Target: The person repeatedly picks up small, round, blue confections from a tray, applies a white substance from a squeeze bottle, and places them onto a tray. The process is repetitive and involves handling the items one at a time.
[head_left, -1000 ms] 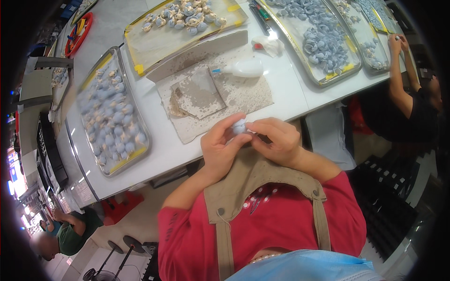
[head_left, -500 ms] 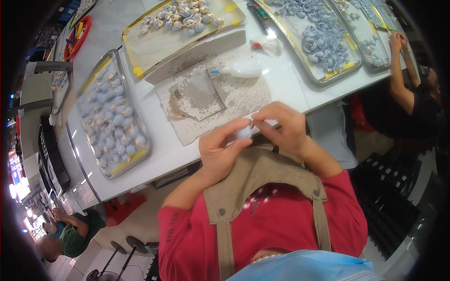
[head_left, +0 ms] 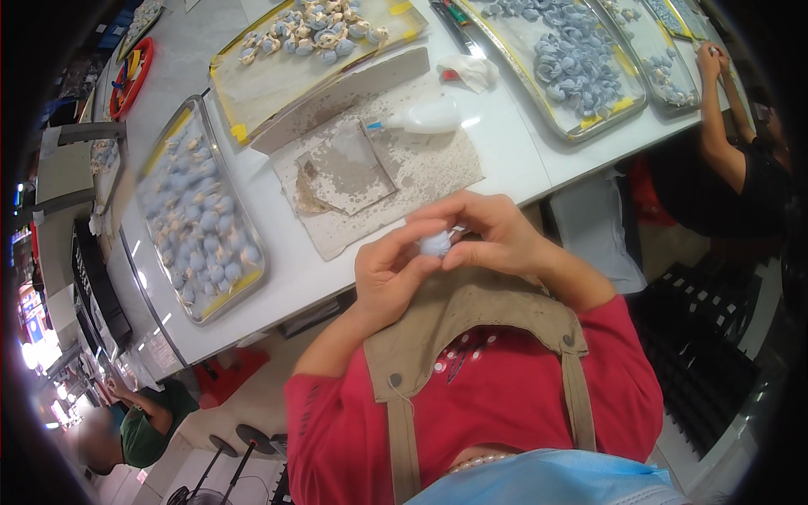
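Observation:
A small blue-grey rounded piece (head_left: 435,244) is held between my two hands, just past the table's near edge and above the tan apron (head_left: 454,307). My left hand (head_left: 394,268) pinches it with thumb and fingertips from the left. From the right, my right hand (head_left: 497,236) closes thumb and fingers on its other side, partly covering it. On the table ahead lies a stained cardboard sheet (head_left: 429,181) with a square board (head_left: 358,168) on it. Beside the square board, a white squeeze bottle (head_left: 432,117) with a blue tip rests on its side.
Left stands a metal tray (head_left: 257,290) of similar blue-grey and cream pieces. Another yellow-taped tray (head_left: 240,101) lies behind an upright cardboard strip (head_left: 345,91). Trays (head_left: 581,130) of blue-grey pieces, a crumpled tissue (head_left: 478,74) and pens (head_left: 454,17) are at the right. A co-worker's arm (head_left: 711,109) is far right.
My right hand has moved slightly left and down, from fingertips raised beside the piece to fingers closed around its right side. My left hand keeps its hold.

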`<move>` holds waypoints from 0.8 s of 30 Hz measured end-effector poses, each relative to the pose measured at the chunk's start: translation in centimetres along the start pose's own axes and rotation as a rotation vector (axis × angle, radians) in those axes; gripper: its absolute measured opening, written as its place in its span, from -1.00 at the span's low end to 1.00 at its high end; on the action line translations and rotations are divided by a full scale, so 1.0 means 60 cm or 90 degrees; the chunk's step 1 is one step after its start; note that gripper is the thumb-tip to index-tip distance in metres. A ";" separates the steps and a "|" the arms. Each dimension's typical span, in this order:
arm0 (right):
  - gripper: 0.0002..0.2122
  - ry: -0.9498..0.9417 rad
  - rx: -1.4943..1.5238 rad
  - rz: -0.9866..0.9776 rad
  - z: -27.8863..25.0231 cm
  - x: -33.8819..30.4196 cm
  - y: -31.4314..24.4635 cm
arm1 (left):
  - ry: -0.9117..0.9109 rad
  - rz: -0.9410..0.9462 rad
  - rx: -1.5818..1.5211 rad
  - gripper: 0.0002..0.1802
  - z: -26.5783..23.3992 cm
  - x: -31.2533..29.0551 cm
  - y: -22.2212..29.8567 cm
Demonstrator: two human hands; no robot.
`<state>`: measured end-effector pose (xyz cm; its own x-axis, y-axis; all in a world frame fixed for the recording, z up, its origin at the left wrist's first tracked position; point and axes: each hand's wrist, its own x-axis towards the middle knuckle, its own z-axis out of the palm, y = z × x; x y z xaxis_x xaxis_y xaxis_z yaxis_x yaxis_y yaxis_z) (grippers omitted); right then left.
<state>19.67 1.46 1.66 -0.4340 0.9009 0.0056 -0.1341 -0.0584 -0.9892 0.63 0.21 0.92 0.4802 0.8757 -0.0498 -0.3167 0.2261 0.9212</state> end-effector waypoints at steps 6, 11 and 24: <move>-0.65 -0.022 -0.068 -0.029 -0.001 0.001 -0.010 | -0.007 0.042 0.098 -0.73 -0.004 -0.005 0.001; -0.69 -0.005 -0.103 -0.072 0.000 0.001 -0.009 | -0.037 0.038 0.116 -0.68 -0.006 -0.003 0.004; -0.56 -0.027 0.306 0.061 0.018 0.000 -0.016 | -0.013 0.068 -0.122 -0.51 -0.007 0.005 -0.011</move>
<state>18.82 1.06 2.74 -0.4987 0.8643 -0.0660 -0.4832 -0.3404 -0.8066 0.65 0.52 0.15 0.4507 0.8910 0.0538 -0.5162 0.2110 0.8301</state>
